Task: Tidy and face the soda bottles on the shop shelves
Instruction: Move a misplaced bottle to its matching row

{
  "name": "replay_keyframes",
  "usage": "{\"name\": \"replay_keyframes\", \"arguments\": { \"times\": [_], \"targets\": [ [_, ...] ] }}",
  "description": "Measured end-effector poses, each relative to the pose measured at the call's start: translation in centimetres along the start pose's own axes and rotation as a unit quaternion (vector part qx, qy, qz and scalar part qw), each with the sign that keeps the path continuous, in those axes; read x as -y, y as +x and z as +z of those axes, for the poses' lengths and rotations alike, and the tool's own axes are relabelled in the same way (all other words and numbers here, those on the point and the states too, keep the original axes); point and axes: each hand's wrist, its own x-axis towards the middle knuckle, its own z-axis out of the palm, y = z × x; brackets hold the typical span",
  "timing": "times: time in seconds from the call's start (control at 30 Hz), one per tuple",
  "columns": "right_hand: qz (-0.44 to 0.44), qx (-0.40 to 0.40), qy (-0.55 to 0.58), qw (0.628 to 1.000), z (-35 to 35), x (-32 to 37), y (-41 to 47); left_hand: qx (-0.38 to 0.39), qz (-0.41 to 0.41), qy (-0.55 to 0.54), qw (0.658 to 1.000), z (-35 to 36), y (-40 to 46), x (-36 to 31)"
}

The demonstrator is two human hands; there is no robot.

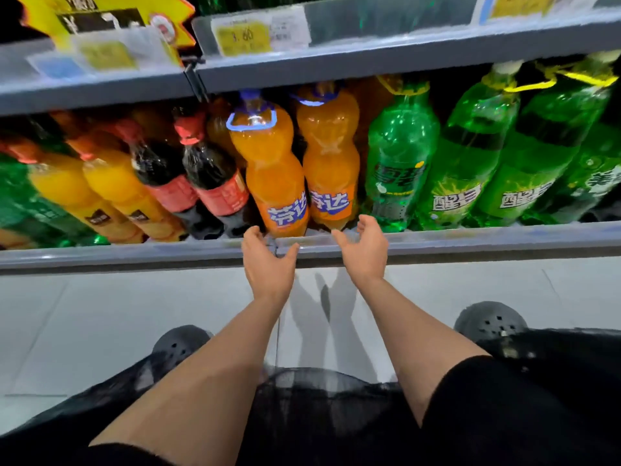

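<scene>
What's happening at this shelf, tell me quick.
A person is crouched at a low shop shelf, tidying soda bottles. Both hands are open and empty: the left hand and right hand reach toward the two orange soda bottles at the front edge, not yet gripping either. Both blue labels already face out. Cola bottles stand to their left, green bottles to their right.

head cam | looks forward and down (wide-angle) | close to bottom shelf (437, 242) | floor (100, 314) below
</scene>
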Motion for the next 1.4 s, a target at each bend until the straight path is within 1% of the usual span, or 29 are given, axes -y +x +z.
{"name": "replay_keyframes", "arguments": {
  "times": [0.1, 0.27, 0.5, 0.7, 0.8, 1.1, 1.4],
  "targets": [
    [-0.022, -0.015, 0.0, 1.0, 3.0, 0.7, 1.3, 0.02, 0.004, -0.019, 1.0, 0.6, 2.5, 1.3],
    [-0.016, -0.058, -0.028, 0.998, 5.7, 0.9, 4.2, 0.037, 0.01, -0.042, 0.998, 2.8, 6.0, 2.9],
    [0.035, -0.101, 0.0, 0.994, 8.4, 0.4, 7.2, 0.018, -0.005, -0.057, 0.998, 5.9, 7.8, 4.4],
    [0.063, -0.138, -0.039, 0.988, 8.8, 0.4, 8.0, -0.015, 0.004, 0.03, 0.999, 6.2, 9.4, 4.5],
    [0.07, -0.153, -0.058, 0.984, 8.8, 0.6, 7.8, -0.008, 0.01, 0.053, 0.999, 6.1, 9.6, 4.5],
    [0.067, -0.184, -0.049, 0.979, 8.9, 0.7, 6.7, 0.0, 0.019, 0.055, 0.998, 5.6, 9.9, 4.7],
    [0.061, -0.188, -0.055, 0.979, 8.6, -0.2, 5.5, 0.012, 0.018, 0.061, 0.998, 5.2, 10.3, 4.7]
  ]
}}
